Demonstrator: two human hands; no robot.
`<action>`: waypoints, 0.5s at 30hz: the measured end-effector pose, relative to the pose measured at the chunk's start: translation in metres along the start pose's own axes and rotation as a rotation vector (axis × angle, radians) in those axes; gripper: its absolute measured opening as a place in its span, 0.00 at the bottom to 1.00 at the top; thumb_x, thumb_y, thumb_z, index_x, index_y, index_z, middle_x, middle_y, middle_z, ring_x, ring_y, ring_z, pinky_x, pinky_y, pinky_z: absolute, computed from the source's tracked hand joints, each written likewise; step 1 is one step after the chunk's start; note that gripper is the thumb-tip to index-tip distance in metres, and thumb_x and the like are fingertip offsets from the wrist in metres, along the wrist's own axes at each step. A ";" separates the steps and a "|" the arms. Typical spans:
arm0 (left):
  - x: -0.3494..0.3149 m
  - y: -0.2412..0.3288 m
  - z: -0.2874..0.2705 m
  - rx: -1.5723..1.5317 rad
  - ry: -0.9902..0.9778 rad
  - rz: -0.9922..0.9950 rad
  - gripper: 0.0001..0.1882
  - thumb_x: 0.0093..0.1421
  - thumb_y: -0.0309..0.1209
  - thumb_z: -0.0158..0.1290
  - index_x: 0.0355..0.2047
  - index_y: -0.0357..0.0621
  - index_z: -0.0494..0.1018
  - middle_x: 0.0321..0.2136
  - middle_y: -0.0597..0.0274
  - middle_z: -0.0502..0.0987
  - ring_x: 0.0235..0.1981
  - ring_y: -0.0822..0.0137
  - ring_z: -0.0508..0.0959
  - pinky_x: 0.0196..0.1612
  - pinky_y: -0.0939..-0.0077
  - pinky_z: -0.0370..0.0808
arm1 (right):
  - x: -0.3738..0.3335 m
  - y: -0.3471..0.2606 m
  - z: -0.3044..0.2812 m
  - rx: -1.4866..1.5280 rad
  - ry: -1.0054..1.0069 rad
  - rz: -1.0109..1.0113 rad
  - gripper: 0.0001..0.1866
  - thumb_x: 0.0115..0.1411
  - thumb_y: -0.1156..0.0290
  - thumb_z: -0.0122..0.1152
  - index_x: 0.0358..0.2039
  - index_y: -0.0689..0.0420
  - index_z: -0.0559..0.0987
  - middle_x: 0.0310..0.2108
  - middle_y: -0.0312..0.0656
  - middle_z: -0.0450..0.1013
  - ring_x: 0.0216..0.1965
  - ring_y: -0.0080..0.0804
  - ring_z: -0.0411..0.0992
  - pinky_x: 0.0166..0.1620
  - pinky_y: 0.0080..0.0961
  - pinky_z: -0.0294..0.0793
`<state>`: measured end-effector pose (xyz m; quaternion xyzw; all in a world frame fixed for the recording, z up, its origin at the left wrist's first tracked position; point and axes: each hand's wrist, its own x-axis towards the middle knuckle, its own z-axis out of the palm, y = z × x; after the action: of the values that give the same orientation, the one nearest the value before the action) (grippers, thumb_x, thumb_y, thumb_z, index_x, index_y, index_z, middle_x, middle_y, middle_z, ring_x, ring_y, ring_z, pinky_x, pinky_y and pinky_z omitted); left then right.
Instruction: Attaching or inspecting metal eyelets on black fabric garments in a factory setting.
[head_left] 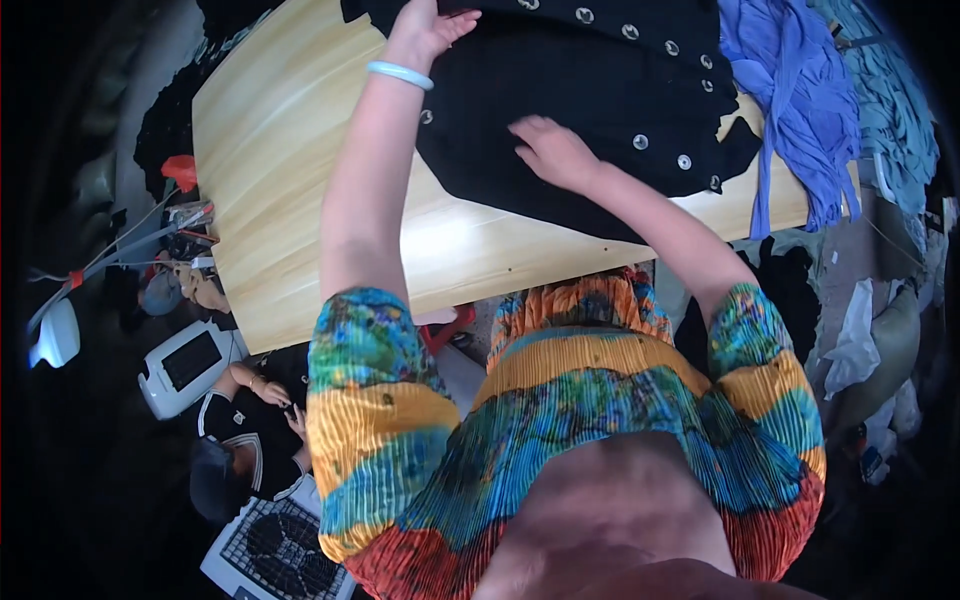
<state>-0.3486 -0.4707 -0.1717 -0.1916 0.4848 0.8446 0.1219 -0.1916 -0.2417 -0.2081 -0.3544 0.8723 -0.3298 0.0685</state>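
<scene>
A black garment [520,90] lies spread on a light wooden table. Round, shiny, button-like pieces [641,142] run in rows along its right part and far edge. My left arm reaches up over the garment's left side, with a pale bangle [400,74] at the wrist. My left hand [438,28] is by the far left of the cloth, fingers stretched out to the right, nothing seen in them. Over the middle of the cloth is my right hand [558,152], flat and palm down, fingers extended and slightly blurred.
The wooden table [290,150] has its near edge close to my body. Purple-blue cloth [790,100] hangs over its right end, beside grey-green cloth [885,90]. At lower left, a person [245,440] in black sits near a fan [280,550]. A white lamp [57,335] stands at far left.
</scene>
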 end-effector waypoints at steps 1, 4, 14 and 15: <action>-0.004 0.001 -0.003 0.015 -0.007 -0.037 0.14 0.53 0.34 0.50 0.32 0.38 0.62 0.29 0.45 0.69 0.28 0.52 0.74 0.27 0.66 0.76 | 0.020 0.000 0.002 -0.057 0.038 -0.060 0.17 0.49 0.71 0.53 0.41 0.59 0.69 0.43 0.48 0.65 0.47 0.42 0.63 0.49 0.33 0.64; -0.027 0.008 -0.002 0.060 0.009 -0.125 0.15 0.55 0.38 0.48 0.33 0.37 0.62 0.31 0.43 0.68 0.29 0.52 0.74 0.29 0.67 0.76 | 0.069 -0.001 0.009 -0.252 -0.055 -0.085 0.22 0.50 0.70 0.53 0.47 0.58 0.66 0.49 0.47 0.60 0.54 0.42 0.56 0.56 0.35 0.54; -0.074 -0.022 0.027 0.008 0.189 -0.118 0.14 0.54 0.38 0.47 0.35 0.40 0.64 0.28 0.47 0.72 0.27 0.56 0.75 0.28 0.71 0.75 | 0.103 0.008 0.011 -0.451 -0.287 -0.006 0.17 0.45 0.61 0.59 0.35 0.55 0.73 0.35 0.46 0.70 0.42 0.43 0.67 0.52 0.42 0.58; -0.074 -0.026 0.024 0.002 0.182 -0.105 0.14 0.54 0.38 0.47 0.34 0.40 0.65 0.27 0.48 0.72 0.26 0.58 0.75 0.27 0.72 0.75 | 0.094 0.010 0.012 -0.308 -0.253 0.025 0.15 0.45 0.63 0.58 0.34 0.54 0.73 0.34 0.46 0.70 0.40 0.43 0.68 0.48 0.39 0.62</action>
<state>-0.2776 -0.4384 -0.1479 -0.2925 0.4840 0.8158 0.1215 -0.2625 -0.3057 -0.2128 -0.3886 0.9011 -0.1444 0.1268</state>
